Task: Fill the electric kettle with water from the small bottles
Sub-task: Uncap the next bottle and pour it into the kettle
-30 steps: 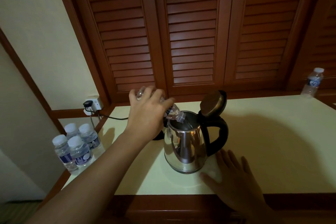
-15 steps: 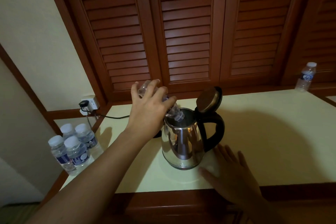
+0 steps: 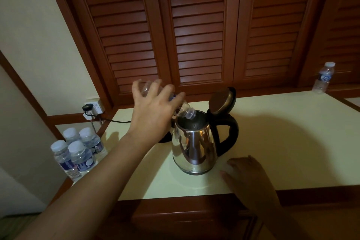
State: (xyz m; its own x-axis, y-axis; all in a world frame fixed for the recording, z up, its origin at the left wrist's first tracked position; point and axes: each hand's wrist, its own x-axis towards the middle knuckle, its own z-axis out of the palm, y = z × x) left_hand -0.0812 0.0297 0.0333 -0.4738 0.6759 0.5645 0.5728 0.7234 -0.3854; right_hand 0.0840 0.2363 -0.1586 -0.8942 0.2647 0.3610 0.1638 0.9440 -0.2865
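Observation:
A steel electric kettle (image 3: 194, 148) with a black handle stands on the cream tabletop (image 3: 282, 142), its lid (image 3: 222, 102) flipped up. My left hand (image 3: 153, 115) grips a small clear bottle (image 3: 185, 111), tipped with its open neck over the kettle's mouth. My right hand (image 3: 247, 173) rests on the table just right of the kettle's base, its fingers curled under. Several capped small bottles (image 3: 78, 152) stand grouped on a lower ledge at the left. Another capped bottle (image 3: 324, 78) stands at the table's far right corner.
A black cord (image 3: 116, 121) runs from a wall socket (image 3: 91, 107) at the back left toward the kettle. Louvred wooden doors (image 3: 194, 35) rise behind the table. The table's wooden front edge (image 3: 194, 206) is close to me.
My left hand has tilted the bottle more steeply over the kettle. My right hand's fingers have curled in beside the kettle base. The view has shifted slightly.

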